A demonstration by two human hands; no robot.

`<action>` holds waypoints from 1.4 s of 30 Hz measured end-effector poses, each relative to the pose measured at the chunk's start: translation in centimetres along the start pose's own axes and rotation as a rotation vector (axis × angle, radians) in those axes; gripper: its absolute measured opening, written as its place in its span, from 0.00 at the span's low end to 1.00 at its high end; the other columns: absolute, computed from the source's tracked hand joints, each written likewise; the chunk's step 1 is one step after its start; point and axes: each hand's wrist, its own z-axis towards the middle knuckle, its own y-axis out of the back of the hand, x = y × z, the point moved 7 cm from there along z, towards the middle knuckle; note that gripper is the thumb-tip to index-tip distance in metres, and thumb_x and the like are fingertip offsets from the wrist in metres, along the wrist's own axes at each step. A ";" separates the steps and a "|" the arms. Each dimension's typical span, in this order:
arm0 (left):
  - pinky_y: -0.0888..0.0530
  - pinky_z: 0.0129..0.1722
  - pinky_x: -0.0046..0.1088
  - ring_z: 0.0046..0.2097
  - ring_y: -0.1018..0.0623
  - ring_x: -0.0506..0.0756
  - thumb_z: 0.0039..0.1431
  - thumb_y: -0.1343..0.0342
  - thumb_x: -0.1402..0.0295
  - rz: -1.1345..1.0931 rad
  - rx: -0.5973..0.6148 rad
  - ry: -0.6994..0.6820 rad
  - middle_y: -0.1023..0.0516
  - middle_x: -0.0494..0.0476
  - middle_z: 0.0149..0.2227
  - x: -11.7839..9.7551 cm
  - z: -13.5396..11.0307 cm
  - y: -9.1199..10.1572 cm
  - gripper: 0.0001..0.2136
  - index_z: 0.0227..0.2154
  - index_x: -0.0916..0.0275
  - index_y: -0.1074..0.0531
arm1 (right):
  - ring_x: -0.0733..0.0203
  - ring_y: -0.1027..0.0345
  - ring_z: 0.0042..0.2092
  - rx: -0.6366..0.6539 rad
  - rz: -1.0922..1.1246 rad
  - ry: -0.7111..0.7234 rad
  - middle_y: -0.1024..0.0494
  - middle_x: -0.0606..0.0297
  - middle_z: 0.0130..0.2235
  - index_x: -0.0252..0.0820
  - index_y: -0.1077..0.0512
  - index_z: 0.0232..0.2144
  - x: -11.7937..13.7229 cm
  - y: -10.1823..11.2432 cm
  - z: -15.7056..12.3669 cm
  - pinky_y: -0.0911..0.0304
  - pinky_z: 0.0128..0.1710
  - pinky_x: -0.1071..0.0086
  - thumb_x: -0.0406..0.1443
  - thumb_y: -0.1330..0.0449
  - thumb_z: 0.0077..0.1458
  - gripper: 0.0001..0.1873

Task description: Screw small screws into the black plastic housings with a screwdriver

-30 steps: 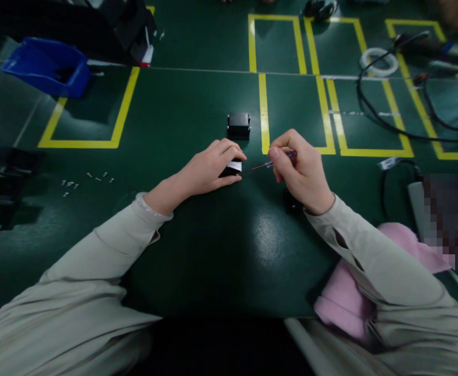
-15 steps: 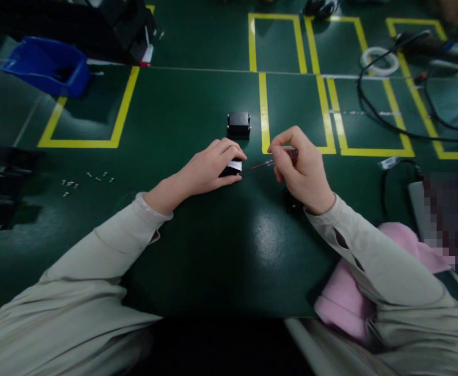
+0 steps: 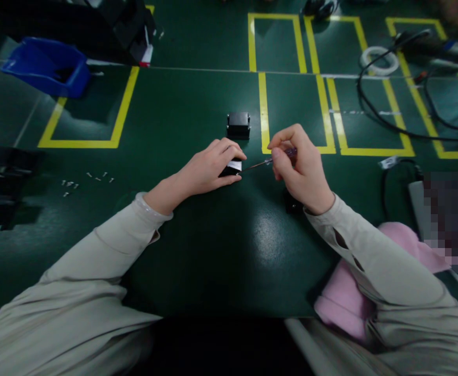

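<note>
My left hand (image 3: 207, 168) is closed over a small black part with a white label (image 3: 233, 167), pressing it onto the green table (image 3: 197, 245). My right hand (image 3: 301, 167) pinches a thin screwdriver (image 3: 270, 162) with a dark reddish handle; its tip points left and touches the right side of the small part. A second black box-shaped part (image 3: 238, 125) stands just beyond my left hand. Another small dark part (image 3: 290, 202) lies under my right wrist.
Several tiny screws (image 3: 87, 180) are scattered at the left. A blue bin (image 3: 46, 65) sits far left, dark fixtures (image 3: 1, 188) at the left edge. Black cables (image 3: 389, 120) and a white tape ring (image 3: 379, 60) lie at the far right. A pink cloth (image 3: 346, 297) rests near my right elbow.
My right hand has risen slightly and shifted a little with the screwdriver; the left hand and the part stay still.
</note>
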 end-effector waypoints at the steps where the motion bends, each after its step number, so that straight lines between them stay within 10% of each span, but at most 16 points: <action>1: 0.28 0.56 0.46 0.57 0.28 0.63 0.64 0.40 0.63 -0.003 -0.002 -0.001 0.29 0.64 0.55 0.0 0.0 0.0 0.19 0.54 0.61 0.34 | 0.68 0.33 0.31 0.005 -0.002 -0.007 0.30 0.69 0.30 0.44 0.35 0.36 0.0 0.0 0.0 0.40 0.28 0.70 0.41 0.46 0.67 0.08; 42: 0.29 0.57 0.46 0.57 0.29 0.63 0.64 0.40 0.62 -0.019 0.009 0.013 0.29 0.65 0.56 0.0 0.0 0.0 0.19 0.54 0.62 0.34 | 0.68 0.38 0.27 0.023 -0.020 -0.034 0.34 0.72 0.27 0.45 0.34 0.39 -0.1 -0.1 -0.1 0.41 0.26 0.70 0.43 0.46 0.67 0.09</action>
